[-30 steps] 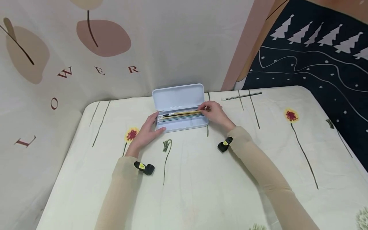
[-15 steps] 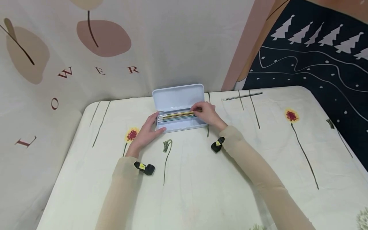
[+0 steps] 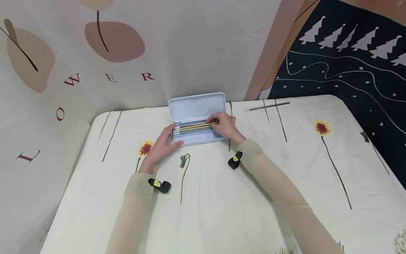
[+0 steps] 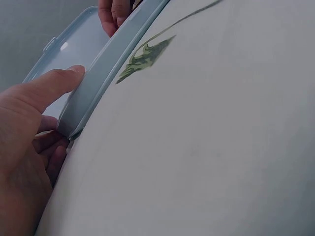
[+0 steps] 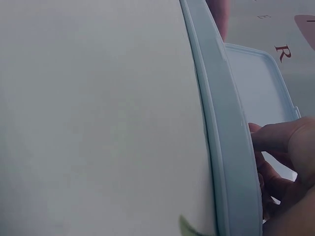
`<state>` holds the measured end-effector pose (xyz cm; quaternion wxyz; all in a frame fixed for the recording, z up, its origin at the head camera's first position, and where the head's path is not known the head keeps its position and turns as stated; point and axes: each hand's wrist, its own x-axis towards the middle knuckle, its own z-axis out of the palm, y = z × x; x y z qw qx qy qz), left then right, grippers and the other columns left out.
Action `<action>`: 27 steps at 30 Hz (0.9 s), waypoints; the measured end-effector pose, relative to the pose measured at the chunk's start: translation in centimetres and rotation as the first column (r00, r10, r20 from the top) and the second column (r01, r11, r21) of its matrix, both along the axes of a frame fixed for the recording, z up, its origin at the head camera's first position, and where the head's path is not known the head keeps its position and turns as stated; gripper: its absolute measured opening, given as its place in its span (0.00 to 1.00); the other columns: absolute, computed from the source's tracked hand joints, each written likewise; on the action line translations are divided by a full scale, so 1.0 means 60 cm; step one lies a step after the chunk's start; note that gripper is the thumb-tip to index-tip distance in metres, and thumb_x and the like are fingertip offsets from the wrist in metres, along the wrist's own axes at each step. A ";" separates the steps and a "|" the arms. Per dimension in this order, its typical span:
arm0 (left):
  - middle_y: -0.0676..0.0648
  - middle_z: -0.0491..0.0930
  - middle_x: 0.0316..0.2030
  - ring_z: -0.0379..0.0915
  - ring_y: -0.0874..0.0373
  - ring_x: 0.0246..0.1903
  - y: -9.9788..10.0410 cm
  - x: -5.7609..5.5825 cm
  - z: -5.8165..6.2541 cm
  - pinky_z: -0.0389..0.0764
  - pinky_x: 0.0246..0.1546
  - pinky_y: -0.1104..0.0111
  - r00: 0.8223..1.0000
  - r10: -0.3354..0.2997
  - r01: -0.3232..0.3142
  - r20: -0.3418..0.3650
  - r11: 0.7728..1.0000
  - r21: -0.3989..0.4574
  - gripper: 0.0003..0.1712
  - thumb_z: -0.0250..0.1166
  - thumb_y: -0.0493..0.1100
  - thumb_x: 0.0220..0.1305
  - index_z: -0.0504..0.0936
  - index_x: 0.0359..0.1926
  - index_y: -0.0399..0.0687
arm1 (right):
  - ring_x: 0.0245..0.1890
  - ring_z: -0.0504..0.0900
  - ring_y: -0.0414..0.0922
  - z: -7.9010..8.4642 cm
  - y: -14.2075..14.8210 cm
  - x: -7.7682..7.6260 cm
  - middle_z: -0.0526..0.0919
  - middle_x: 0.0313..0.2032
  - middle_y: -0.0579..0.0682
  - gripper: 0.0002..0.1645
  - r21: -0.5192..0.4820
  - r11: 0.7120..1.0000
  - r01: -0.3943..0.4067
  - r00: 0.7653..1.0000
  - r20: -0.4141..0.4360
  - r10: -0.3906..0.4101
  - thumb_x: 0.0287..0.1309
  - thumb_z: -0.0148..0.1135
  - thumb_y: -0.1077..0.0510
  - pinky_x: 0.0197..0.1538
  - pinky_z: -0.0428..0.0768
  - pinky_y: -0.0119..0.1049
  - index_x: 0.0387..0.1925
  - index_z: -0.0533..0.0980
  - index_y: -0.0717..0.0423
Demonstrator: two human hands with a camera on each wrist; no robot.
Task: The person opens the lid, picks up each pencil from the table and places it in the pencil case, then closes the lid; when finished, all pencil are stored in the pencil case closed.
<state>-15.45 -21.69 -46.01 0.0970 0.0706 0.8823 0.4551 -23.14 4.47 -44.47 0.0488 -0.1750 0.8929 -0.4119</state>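
A pale blue pencil case (image 3: 197,139) stands with its lid (image 3: 196,107) raised at the back. Several pencils (image 3: 190,131) lie lengthwise in it, their whitish ends to the left. My left hand (image 3: 160,146) holds the case's left end; in the left wrist view its thumb (image 4: 64,81) lies against the front wall and the other fingers are round the corner. Over the right half of the case, my right hand (image 3: 222,124) pinches a gold-coloured pencil (image 3: 200,125) among the others. The right wrist view shows its fingers behind the front wall (image 5: 234,142), which hides the pencils.
One dark pencil (image 3: 268,106) lies on the flower-printed tablecloth (image 3: 209,197), right of the case. A printed curtain (image 3: 196,46) hangs close behind the case, and a dark cloth with white trees (image 3: 345,70) hangs at the right.
My right hand has slid left along the pencils, from the case's right end towards its middle, still pinching. The left hand and the case have stayed in place.
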 end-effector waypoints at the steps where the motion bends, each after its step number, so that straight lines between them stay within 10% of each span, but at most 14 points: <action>1: 0.43 0.47 0.74 0.47 0.44 0.71 0.000 0.000 0.000 0.51 0.69 0.51 1.000 0.001 -0.001 -0.001 1.000 0.001 0.47 0.65 0.50 0.65 0.49 0.76 0.46 | 0.45 0.78 0.46 0.000 -0.001 0.000 0.85 0.38 0.49 0.05 0.004 1.000 0.005 1.000 -0.002 -0.005 0.59 0.64 0.64 0.59 0.50 0.58 0.34 0.85 0.55; 17: 0.42 0.47 0.74 0.46 0.44 0.71 0.002 0.000 0.001 0.51 0.69 0.51 1.000 0.001 -0.001 0.000 1.000 -0.004 0.47 0.65 0.49 0.65 0.49 0.75 0.44 | 0.43 0.80 0.47 0.001 0.012 0.007 0.85 0.38 0.51 0.06 -0.107 0.994 0.035 0.998 0.059 -0.029 0.59 0.64 0.64 0.66 0.47 0.57 0.38 0.83 0.57; 27: 0.42 0.47 0.74 0.45 0.45 0.71 0.000 0.000 0.000 0.51 0.69 0.51 1.000 0.001 -0.001 0.000 1.000 -0.001 0.47 0.66 0.50 0.64 0.49 0.75 0.45 | 0.37 0.80 0.47 0.001 0.027 0.014 0.84 0.37 0.54 0.05 -0.229 0.971 0.064 0.995 0.094 -0.043 0.58 0.63 0.67 0.44 0.75 0.38 0.37 0.83 0.62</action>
